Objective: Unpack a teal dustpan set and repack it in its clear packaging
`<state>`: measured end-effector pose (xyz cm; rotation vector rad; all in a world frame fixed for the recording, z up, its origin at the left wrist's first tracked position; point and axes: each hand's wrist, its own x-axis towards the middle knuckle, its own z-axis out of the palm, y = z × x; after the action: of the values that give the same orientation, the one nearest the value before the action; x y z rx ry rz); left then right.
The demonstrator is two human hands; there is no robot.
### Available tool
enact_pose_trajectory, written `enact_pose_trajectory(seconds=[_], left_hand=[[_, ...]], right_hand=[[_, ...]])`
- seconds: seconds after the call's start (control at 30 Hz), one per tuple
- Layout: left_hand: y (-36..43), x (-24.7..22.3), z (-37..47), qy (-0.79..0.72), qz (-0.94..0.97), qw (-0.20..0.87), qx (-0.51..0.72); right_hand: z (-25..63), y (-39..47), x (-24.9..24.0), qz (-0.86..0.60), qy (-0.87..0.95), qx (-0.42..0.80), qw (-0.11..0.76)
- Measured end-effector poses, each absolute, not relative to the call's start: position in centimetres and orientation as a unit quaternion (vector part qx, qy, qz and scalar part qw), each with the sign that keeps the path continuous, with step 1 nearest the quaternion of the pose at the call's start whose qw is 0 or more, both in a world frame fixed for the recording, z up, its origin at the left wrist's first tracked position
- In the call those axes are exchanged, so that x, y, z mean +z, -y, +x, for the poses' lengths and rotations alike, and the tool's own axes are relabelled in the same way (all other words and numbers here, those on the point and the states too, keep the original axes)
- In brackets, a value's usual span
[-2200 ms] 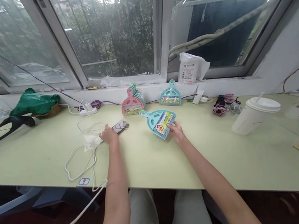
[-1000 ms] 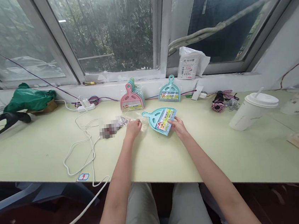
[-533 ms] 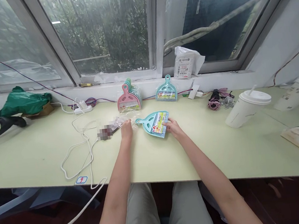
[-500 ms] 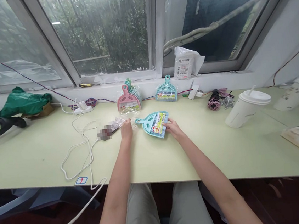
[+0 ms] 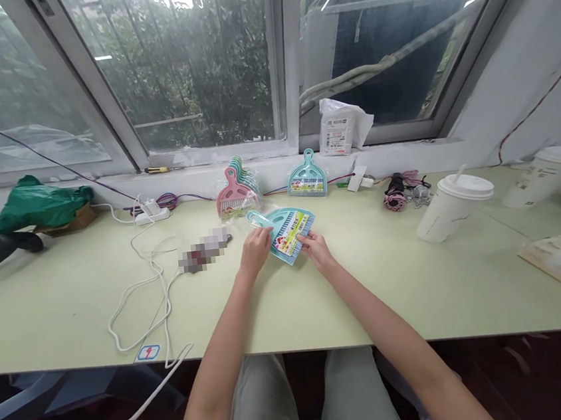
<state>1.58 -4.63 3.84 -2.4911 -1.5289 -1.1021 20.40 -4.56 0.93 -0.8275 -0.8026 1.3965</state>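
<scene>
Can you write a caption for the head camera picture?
Both hands, left hand and right hand, hold a blue mini dustpan over a pale green table.

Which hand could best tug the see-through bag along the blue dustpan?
Probably the left hand: it sits beside the clear bag at the dustpan handle, while the right hand grips the brush end.

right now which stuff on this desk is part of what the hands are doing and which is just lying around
In hand:
- teal dustpan set, held by left hand and right hand
- clear bag over its handle

Lying about:
- pink dustpan stack
- second teal dustpan
- lidded cup
- white cable
- green bag
</scene>
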Motion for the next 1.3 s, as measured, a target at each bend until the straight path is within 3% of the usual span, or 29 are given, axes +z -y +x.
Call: enact_pose_trajectory(seconds=[0.07, 0.2, 0.3, 0.4, 0.5, 0.63, 0.9, 1.13, 1.3], left_hand=[[5.4, 4.4, 2.3, 0.514, -0.764, 0.003, -0.391], [5.5, 5.1, 2.7, 0.606, -0.542, -0.036, -0.581], [4.3, 5.0, 2.4, 0.542, -0.455, -0.266, -0.655], [3.6, 4.3, 3.1, 0.419, -0.419, -0.521, -0.614], [4.2, 3.7, 4.7, 0.332, -0.413, -0.633, -0.565], [5.2, 3.5, 6.1, 0.283, -0.435, -0.661, -0.542], [4.6, 3.3, 4.9, 0.323, -0.424, -0.651, -0.541], [4.7, 3.5, 5.2, 0.326, -0.397, -0.675, -0.53], [4.3, 4.3, 4.3, 0.355, -0.393, -0.629, -0.569]], right_hand=[[20.4, 4.6, 1.0, -0.344, 0.35, 0.602, 0.63], [20.4, 4.7, 1.3, -0.321, 0.346, 0.587, 0.658], [20.3, 4.8, 1.4, -0.321, 0.35, 0.579, 0.663], [20.1, 4.9, 1.6, -0.325, 0.356, 0.573, 0.662], [19.9, 5.1, 1.7, -0.325, 0.35, 0.553, 0.682], [19.7, 5.5, 2.2, -0.337, 0.348, 0.517, 0.706], [20.1, 5.4, 3.1, -0.362, 0.389, 0.56, 0.636], [20.4, 5.9, 3.9, -0.319, 0.393, 0.574, 0.644], [20.7, 5.9, 4.5, -0.309, 0.421, 0.596, 0.61]])
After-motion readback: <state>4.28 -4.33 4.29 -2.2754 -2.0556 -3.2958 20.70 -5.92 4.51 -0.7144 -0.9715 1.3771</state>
